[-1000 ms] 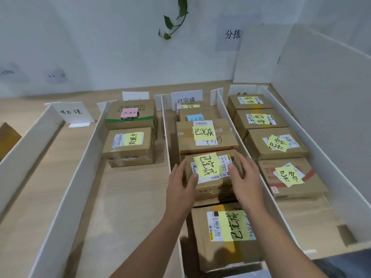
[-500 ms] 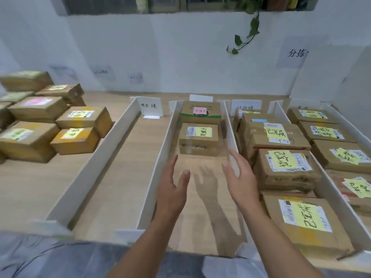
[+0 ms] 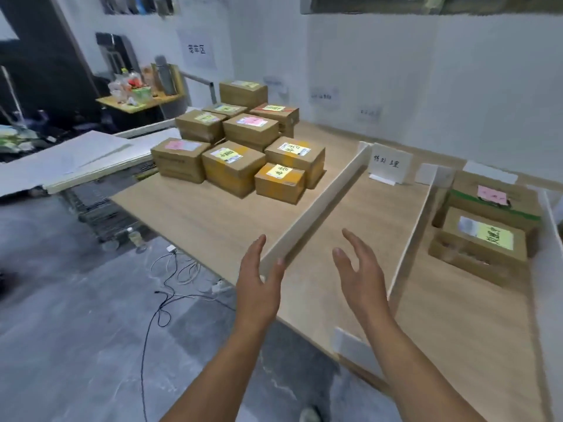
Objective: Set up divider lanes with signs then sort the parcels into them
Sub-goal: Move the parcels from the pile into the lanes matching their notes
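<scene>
Whole frame motion-blurred. Lane sign handwriting illegible. Parcel stack note text unreadable (rear boxes partly hidden). Right-lane parcels smeared; rightmost divider cut by edge.

Bare tabletop open from 9 to 11 o'clock, up to stacked parcels at 11. Upright divider running toward 12, walling that off from an open lane, blocked at 1 by a sign. At 2, two boxes filling the far end of the next lane.

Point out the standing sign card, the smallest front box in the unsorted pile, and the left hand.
sign card (image 3: 389,163), head view, its white face
smallest front box (image 3: 279,181), head view, its top
left hand (image 3: 259,287), head view, its back
</scene>
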`<state>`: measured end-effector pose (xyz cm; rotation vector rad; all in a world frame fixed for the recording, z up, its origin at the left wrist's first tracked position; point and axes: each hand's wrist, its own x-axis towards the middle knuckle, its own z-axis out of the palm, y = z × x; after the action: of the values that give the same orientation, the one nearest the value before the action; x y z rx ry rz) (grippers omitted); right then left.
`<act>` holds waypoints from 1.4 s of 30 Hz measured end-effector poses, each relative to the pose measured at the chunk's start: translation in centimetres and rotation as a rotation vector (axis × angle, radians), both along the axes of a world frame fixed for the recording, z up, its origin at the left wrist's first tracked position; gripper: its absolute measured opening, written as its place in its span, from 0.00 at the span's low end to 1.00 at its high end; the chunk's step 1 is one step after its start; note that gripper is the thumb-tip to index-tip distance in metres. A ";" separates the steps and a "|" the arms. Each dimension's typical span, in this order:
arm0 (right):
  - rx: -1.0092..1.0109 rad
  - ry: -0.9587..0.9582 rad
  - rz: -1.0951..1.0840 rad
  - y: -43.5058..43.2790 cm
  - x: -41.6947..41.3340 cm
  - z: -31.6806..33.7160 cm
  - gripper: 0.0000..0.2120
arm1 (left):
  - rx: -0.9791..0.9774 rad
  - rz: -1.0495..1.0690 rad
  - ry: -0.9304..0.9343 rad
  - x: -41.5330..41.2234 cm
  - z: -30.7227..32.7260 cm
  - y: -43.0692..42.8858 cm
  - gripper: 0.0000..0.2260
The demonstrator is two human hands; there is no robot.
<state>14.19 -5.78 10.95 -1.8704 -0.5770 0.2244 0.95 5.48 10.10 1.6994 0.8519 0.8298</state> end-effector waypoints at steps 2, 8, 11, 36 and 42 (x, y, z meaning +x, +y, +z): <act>0.005 0.001 0.060 3.3 -0.5 -0.1 0.19 | -0.014 0.041 0.000 -1.2 -0.4 2.7 0.22; -0.006 0.010 0.092 14.8 -0.2 -1.1 0.18 | -0.021 0.124 0.017 -1.6 -1.7 12.6 0.22; 0.005 0.023 0.092 20.7 1.0 -1.7 0.18 | -0.032 0.124 0.029 0.0 -2.0 18.2 0.22; 0.003 0.134 -0.255 53.1 6.5 -3.9 0.21 | -0.076 -0.176 0.076 9.0 -3.0 56.2 0.23; -0.006 0.190 -0.395 56.5 7.4 -5.0 0.21 | -0.131 -0.279 0.100 11.8 -4.1 60.8 0.23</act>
<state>21.59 50.77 5.99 -1.9009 -0.0723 0.1393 12.79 66.28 6.00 1.7060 0.6995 0.4938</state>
